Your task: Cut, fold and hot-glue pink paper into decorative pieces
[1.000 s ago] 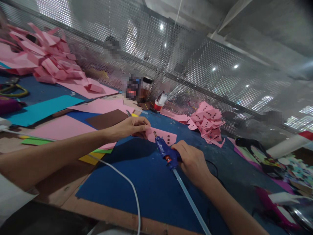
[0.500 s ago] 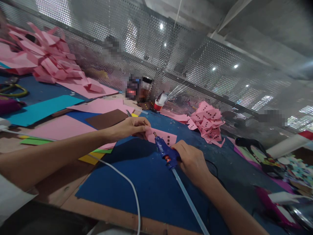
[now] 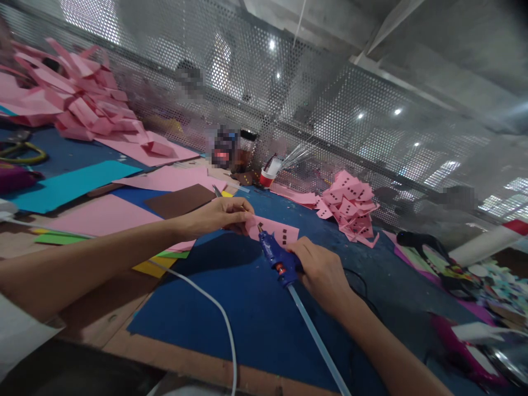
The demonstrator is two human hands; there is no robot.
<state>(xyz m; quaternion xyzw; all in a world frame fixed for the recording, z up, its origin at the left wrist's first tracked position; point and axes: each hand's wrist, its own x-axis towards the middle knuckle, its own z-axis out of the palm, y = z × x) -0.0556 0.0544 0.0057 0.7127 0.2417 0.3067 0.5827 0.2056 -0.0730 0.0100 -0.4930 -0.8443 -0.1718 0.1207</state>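
My right hand [image 3: 324, 272] is closed round a blue hot glue gun [image 3: 275, 256] with a clear glue stick [image 3: 317, 341] trailing from its back. Its nozzle points at a pink paper piece [image 3: 275, 230] marked with small dark squares. That piece lies on a blue sheet [image 3: 247, 308]. My left hand [image 3: 225, 214] pinches the piece's left edge and holds it down.
A heap of similar pink cut pieces [image 3: 350, 206] lies beyond, and a bigger pile of pink strips [image 3: 78, 102] sits far left. Pink, brown, teal, green and yellow sheets cover the left. A white cable [image 3: 206, 302] crosses the front. A perforated metal screen [image 3: 289, 93] backs the table.
The glue gun and my right hand have crept a little to the left and up toward the pink piece. My left hand has stayed put.
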